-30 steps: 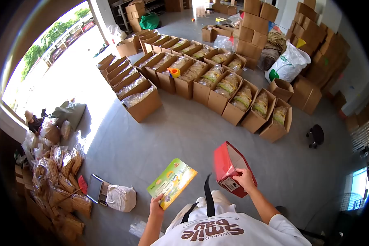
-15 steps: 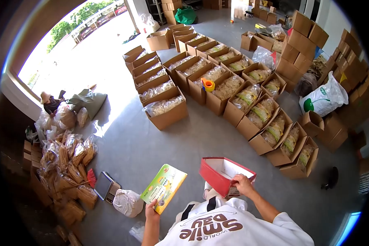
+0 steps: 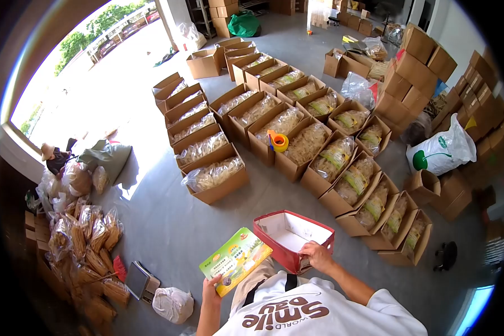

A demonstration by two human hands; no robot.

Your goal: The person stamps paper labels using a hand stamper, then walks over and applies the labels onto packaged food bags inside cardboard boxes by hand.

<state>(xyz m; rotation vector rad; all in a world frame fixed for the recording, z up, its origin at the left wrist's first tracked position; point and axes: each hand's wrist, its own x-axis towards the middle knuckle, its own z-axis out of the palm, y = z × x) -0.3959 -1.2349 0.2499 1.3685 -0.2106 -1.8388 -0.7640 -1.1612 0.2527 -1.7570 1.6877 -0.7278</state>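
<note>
My left hand (image 3: 211,288) grips the lower left edge of a stack of green and yellow printed sheets (image 3: 236,260), held flat in front of my body. Just right of it, my right hand (image 3: 317,256) is closed over the near wall of a red box (image 3: 278,251) with a white inside. The sheets' right corner overlaps the box's left side in view. No contents show in the visible part of the box. The right thumb and fingertips are partly hidden by the wall.
Rows of open cartons (image 3: 215,187) with bagged goods stand ahead; an orange tape dispenser (image 3: 278,141) rests on them. At left lie bagged sticks (image 3: 89,241), a scale (image 3: 142,281) and a white sack (image 3: 173,305). A person (image 3: 57,158) sits near the doorway. Stacked cartons (image 3: 411,84) rise at right.
The red box has shifted left with my right hand, and the sheets have moved right and tilted, closing the gap between them. The camera view has turned slightly, so the cartons sit further left.
</note>
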